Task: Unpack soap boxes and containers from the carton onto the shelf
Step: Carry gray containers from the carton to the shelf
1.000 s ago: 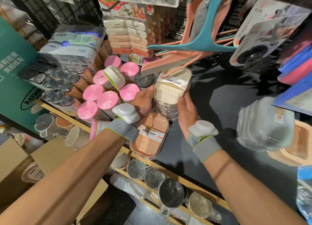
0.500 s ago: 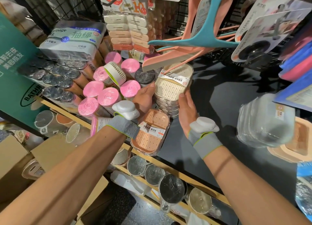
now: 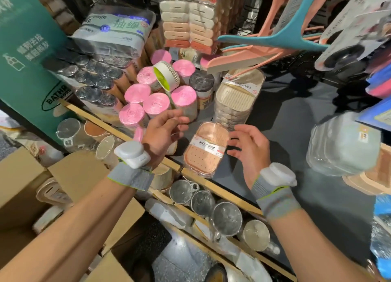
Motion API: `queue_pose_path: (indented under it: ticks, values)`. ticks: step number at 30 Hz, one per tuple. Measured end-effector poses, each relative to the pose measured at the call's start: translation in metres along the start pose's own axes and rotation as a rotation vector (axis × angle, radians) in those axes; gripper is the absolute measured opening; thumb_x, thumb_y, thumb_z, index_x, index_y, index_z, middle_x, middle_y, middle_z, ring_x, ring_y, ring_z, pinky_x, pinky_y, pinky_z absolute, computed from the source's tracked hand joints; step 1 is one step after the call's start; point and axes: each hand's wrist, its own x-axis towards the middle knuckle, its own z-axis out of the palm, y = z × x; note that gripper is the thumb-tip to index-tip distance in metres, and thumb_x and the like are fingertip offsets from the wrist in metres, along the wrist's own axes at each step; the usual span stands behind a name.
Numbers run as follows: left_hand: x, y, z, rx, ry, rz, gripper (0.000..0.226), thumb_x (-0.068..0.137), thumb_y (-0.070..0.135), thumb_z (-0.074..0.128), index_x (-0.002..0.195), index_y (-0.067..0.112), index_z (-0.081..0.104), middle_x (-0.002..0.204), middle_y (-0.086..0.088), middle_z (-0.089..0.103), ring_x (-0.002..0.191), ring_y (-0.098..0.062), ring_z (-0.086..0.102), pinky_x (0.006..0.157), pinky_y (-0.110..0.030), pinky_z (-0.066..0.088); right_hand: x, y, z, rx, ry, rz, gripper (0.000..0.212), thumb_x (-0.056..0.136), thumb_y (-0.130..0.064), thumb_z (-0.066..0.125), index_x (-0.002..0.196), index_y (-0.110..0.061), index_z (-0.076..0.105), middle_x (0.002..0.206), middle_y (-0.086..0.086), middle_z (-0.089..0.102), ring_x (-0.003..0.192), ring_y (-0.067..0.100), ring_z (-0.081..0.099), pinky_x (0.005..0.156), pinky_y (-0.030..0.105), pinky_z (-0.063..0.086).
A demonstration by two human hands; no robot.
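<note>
Both empty: left hand loosely curled, right hand fingers spread. Pink soap box lies between them at the shelf edge, beige soap box stack just behind

Ungloved: left hand, right hand; forearms bare. Grey knit, lime-green edging: left cuff, right cuff. White rounded plastic, at wrists: left pod, right pod.
</note>
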Motion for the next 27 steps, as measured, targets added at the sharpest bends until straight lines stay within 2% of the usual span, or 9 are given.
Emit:
queue_pose_path:
  ticks: [4, 8, 13, 17, 19, 23, 27]
  values:
    - [-0.023, -0.009, -0.055, -0.063, 0.034, -0.014, 0.021, 0.096, 0.000, 0.041, 0.090, 0.012, 0.057, 0.071, 0.004, 0.069, 0.056, -0.004, 0.060, 0.053, -0.015, 0.049, -0.033, 0.012, 0.037, -0.020, -0.110, 0.015, 0.021, 0.093, -0.004, 0.046, 0.084, -0.016, 0.061, 0.079, 0.008, 0.061, 0.071, 0.017, 0.055, 0.053, 0.025, 0.045]
    - [-0.038, -0.021, -0.104, -0.054, 0.097, -0.008, 0.018, 0.095, 0.001, 0.045, 0.093, 0.012, 0.059, 0.074, 0.003, 0.070, 0.057, -0.005, 0.058, 0.056, -0.015, 0.047, -0.060, 0.025, 0.068, -0.051, -0.238, 0.052, 0.022, 0.094, -0.004, 0.045, 0.086, -0.019, 0.061, 0.081, 0.006, 0.063, 0.074, 0.016, 0.058, 0.053, 0.022, 0.048]
    - [-0.063, -0.041, -0.214, -0.101, 0.276, -0.063, 0.018, 0.095, 0.002, 0.047, 0.094, 0.014, 0.060, 0.072, 0.005, 0.069, 0.057, -0.004, 0.058, 0.053, -0.014, 0.046, -0.107, 0.062, 0.148, -0.217, -0.415, 0.069, 0.021, 0.094, -0.007, 0.046, 0.090, -0.023, 0.060, 0.084, 0.002, 0.064, 0.073, 0.010, 0.061, 0.063, 0.026, 0.053]
    - [-0.081, -0.064, -0.287, -0.080, 0.389, -0.114, 0.020, 0.095, 0.005, 0.047, 0.092, 0.018, 0.062, 0.072, 0.007, 0.070, 0.060, -0.004, 0.059, 0.056, -0.015, 0.044, -0.134, 0.092, 0.201, -0.216, -0.481, 0.145, 0.020, 0.093, -0.004, 0.045, 0.089, -0.018, 0.058, 0.083, 0.005, 0.061, 0.070, 0.010, 0.057, 0.057, 0.018, 0.050]
    - [-0.093, -0.077, -0.325, -0.083, 0.440, -0.128, 0.021, 0.095, 0.002, 0.045, 0.090, 0.017, 0.061, 0.070, 0.006, 0.070, 0.058, -0.005, 0.059, 0.056, -0.017, 0.043, -0.148, 0.111, 0.228, -0.250, -0.525, 0.168, 0.022, 0.093, -0.003, 0.044, 0.090, -0.019, 0.058, 0.086, 0.007, 0.062, 0.072, 0.011, 0.058, 0.058, 0.018, 0.050]
    - [-0.121, -0.109, -0.403, -0.081, 0.557, -0.198, 0.022, 0.094, 0.000, 0.046, 0.090, 0.016, 0.061, 0.070, 0.005, 0.071, 0.057, -0.003, 0.060, 0.062, -0.020, 0.046, -0.176, 0.152, 0.285, -0.343, -0.604, 0.224, 0.025, 0.094, -0.004, 0.044, 0.088, -0.024, 0.058, 0.083, 0.001, 0.063, 0.073, 0.011, 0.059, 0.058, 0.020, 0.049]
    - [-0.144, -0.146, -0.455, -0.045, 0.655, -0.307, 0.023, 0.094, 0.002, 0.047, 0.086, 0.019, 0.060, 0.065, 0.008, 0.069, 0.050, 0.001, 0.057, 0.055, -0.017, 0.044, -0.193, 0.185, 0.321, -0.405, -0.667, 0.282, 0.027, 0.094, -0.003, 0.043, 0.085, -0.025, 0.057, 0.082, 0.002, 0.062, 0.072, 0.012, 0.058, 0.061, 0.023, 0.049]
